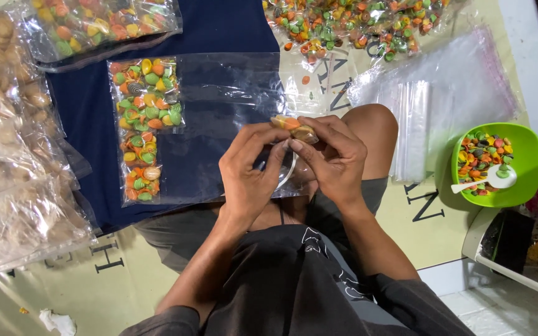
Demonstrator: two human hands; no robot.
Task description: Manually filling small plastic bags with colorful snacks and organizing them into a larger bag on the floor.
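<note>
My left hand point(251, 169) and my right hand point(332, 157) meet in the middle of the view, both pinching a small clear plastic bag point(294, 128) with a few orange and yellow shell-shaped snacks in it. The bag sits between my fingertips, above my bent knee point(376, 124). A larger clear bag point(219, 124) lies flat on a dark blue cloth point(219, 28) just left of my hands, with two filled packs of coloured snacks point(144, 127) on its left side.
A green bowl point(524, 149) of coloured snacks with a white spoon point(490, 182) stands at the right. A stack of empty clear bags point(434, 109) lies beside it. Loose snacks in plastic point(356, 25) sit at the top, brown snack bags point(7, 143) at left.
</note>
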